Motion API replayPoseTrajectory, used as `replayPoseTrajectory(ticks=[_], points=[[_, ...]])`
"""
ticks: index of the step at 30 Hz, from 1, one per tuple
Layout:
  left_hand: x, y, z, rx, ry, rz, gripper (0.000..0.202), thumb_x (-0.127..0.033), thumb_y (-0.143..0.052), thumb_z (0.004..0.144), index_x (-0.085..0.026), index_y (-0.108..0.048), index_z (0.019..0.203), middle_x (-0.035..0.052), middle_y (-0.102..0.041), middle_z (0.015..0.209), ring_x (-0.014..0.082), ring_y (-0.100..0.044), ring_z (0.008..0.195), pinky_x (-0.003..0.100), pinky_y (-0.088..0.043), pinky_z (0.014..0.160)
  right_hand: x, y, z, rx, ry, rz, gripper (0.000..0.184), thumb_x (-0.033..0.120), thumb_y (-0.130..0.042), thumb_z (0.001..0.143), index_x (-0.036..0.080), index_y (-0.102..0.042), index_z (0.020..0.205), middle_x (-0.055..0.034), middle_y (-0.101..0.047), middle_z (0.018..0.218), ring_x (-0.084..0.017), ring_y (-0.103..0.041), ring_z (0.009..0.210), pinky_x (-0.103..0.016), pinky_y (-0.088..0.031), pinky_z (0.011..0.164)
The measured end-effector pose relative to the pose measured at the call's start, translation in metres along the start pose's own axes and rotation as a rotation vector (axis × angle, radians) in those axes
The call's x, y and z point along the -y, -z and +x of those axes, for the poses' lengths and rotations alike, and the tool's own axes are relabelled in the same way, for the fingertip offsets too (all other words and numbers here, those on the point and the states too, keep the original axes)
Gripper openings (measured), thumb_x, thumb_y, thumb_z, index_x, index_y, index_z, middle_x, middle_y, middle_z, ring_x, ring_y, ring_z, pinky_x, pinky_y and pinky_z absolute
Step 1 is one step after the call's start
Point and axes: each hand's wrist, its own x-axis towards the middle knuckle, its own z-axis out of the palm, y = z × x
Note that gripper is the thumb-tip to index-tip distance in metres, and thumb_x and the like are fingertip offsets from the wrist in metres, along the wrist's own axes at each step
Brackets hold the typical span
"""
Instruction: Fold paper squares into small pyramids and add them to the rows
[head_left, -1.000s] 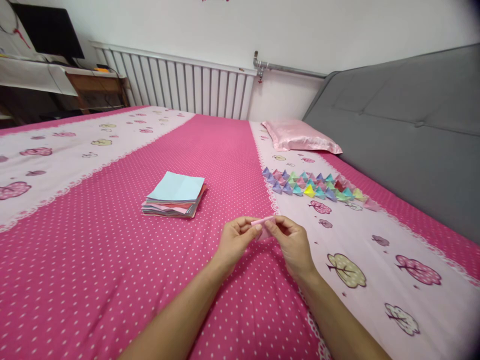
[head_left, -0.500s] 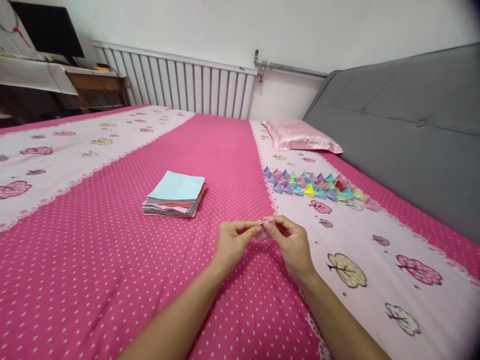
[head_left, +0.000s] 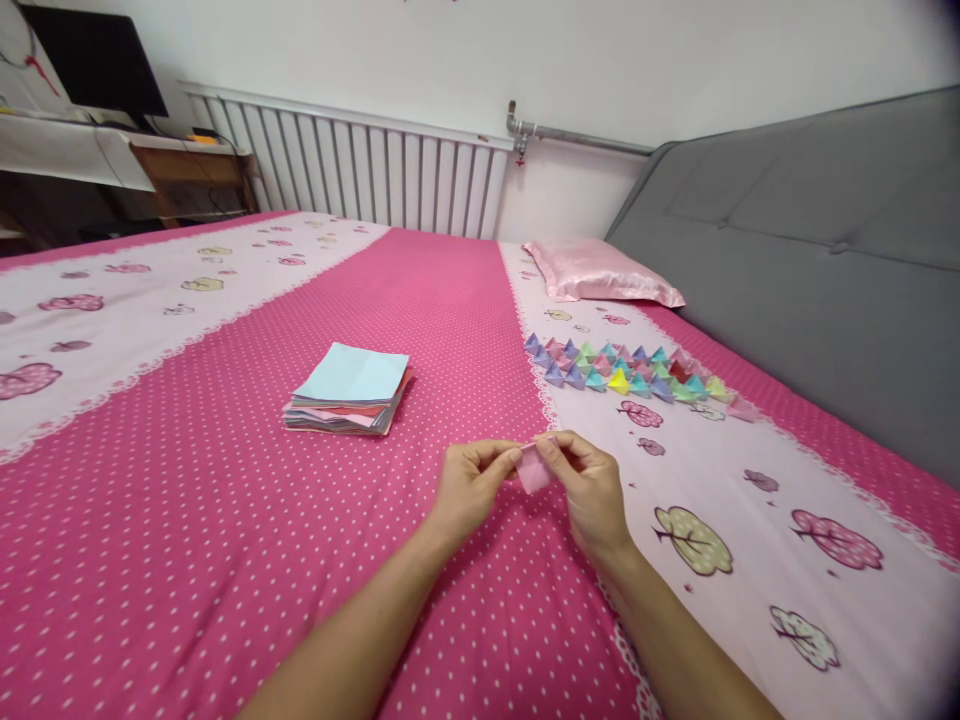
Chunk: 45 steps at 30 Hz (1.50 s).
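Observation:
My left hand (head_left: pixel 471 484) and my right hand (head_left: pixel 589 487) meet above the pink dotted bedsheet (head_left: pixel 225 500), both pinching a small folded pink paper piece (head_left: pixel 534 468) between thumbs and fingertips. A stack of coloured square papers (head_left: pixel 349 390) with a light blue sheet on top lies ahead to the left. Rows of several small folded paper shapes (head_left: pixel 626 370) in many colours lie ahead to the right on the pale strip of the sheet.
A pink satin pillow (head_left: pixel 600 272) lies at the far right by the grey padded headboard (head_left: pixel 810 260). A white radiator (head_left: pixel 360 165) lines the far wall. A desk with a dark monitor (head_left: pixel 97 60) stands at the far left.
The pink paper piece has turned in my fingers, from edge-on to showing a flat face hanging below the fingertips. Both hands stay in the same place.

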Motion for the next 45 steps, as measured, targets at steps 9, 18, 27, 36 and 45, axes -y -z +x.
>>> replayPoseTrajectory(ticks=[9,18,27,36,45], points=[[-0.006,-0.001,-0.001,0.004,0.043,-0.006,0.027,-0.035,-0.068,0.066,-0.008,-0.067,0.066,0.0039,-0.062,0.058,0.0083,-0.051,0.052,0.020,-0.039,0.052,0.000,-0.001,0.001,-0.032,-0.202,0.201,0.014,0.031,-0.073,0.066,0.018,-0.068,0.066,0.0027,-0.061,0.064,-0.009,-0.050,0.062,-0.021,-0.039,0.060],[-0.003,-0.006,-0.007,0.201,0.323,-0.078,0.041,-0.044,-0.076,0.055,-0.006,-0.066,0.066,0.0069,-0.064,0.060,0.0093,-0.056,0.052,0.021,-0.041,0.053,-0.001,-0.004,-0.001,-0.032,-0.311,0.226,0.019,0.034,-0.074,0.062,0.018,-0.070,0.068,0.0033,-0.059,0.060,-0.009,-0.047,0.057,-0.021,-0.037,0.055],[0.000,-0.003,-0.007,0.312,0.428,-0.040,0.045,-0.049,-0.075,0.054,-0.006,-0.069,0.068,0.0116,-0.069,0.063,0.0138,-0.063,0.054,0.025,-0.048,0.057,0.000,-0.004,-0.002,-0.071,-0.261,0.166,0.019,0.034,-0.073,0.063,0.016,-0.066,0.063,0.0028,-0.058,0.059,-0.009,-0.047,0.057,-0.021,-0.037,0.055],[-0.001,-0.002,-0.006,0.354,0.363,0.028,0.047,-0.054,-0.070,0.058,-0.007,-0.065,0.064,0.0075,-0.065,0.052,0.0124,-0.060,0.046,0.023,-0.047,0.048,0.001,-0.002,0.000,-0.045,-0.271,0.178,0.021,0.034,-0.074,0.063,0.015,-0.065,0.062,0.0022,-0.057,0.058,-0.009,-0.047,0.054,-0.022,-0.037,0.052],[-0.001,0.005,-0.008,0.419,-0.052,0.509,0.041,-0.042,-0.052,0.079,-0.013,-0.062,0.052,0.0001,-0.052,0.045,0.0070,-0.042,0.041,0.020,-0.032,0.045,0.004,-0.004,-0.001,-0.005,-0.268,0.131,0.019,0.034,-0.074,0.060,0.016,-0.068,0.062,0.0006,-0.060,0.060,-0.011,-0.049,0.058,-0.024,-0.040,0.057]])
